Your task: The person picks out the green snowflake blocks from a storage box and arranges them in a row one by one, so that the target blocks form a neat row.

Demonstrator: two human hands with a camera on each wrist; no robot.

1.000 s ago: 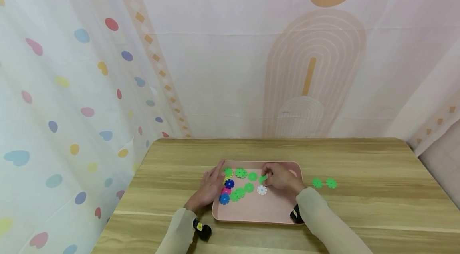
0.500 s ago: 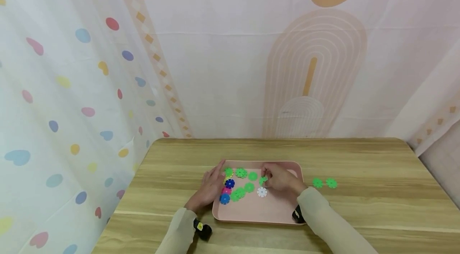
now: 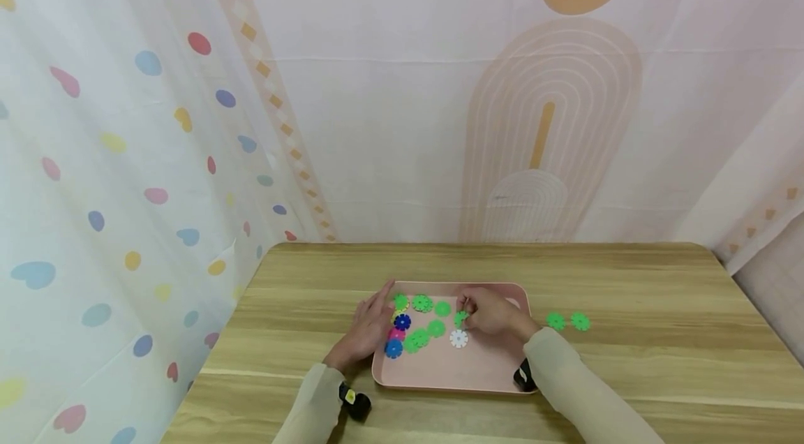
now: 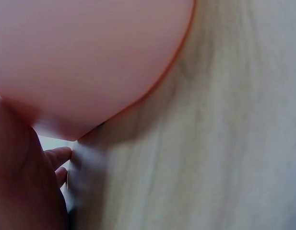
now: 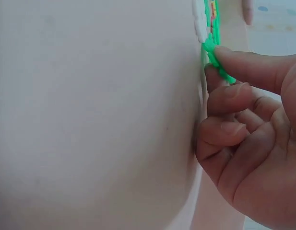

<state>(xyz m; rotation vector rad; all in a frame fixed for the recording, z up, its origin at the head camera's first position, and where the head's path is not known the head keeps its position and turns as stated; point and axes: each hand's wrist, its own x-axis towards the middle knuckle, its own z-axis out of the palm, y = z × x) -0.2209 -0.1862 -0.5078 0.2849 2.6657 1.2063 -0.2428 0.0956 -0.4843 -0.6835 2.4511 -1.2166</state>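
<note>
In the head view my right hand (image 3: 490,309) is over the right half of a pink tray (image 3: 452,378), pinching a green snowflake disc (image 3: 461,319) between thumb and fingertips. The right wrist view shows that green disc (image 5: 219,64) tilted, close to the tray floor. Just in front of it lies a white snowflake disc (image 3: 458,338). My left hand (image 3: 370,325) rests along the tray's left rim with its fingers straight. In the left wrist view, fingers (image 4: 59,158) of the left hand show beyond the tray's wall (image 4: 114,52).
Several green discs (image 3: 436,328) lie in the left half of the tray, with a dark blue disc (image 3: 402,322), a pink disc (image 3: 396,336) and a blue disc (image 3: 393,348) by its left wall. Two green discs (image 3: 581,321) lie on the wooden table (image 3: 659,360) right of the tray.
The green disc in my right hand has tipped so more of its face shows, and the white disc has slid slightly toward the tray's front. My left hand stays in place.
</note>
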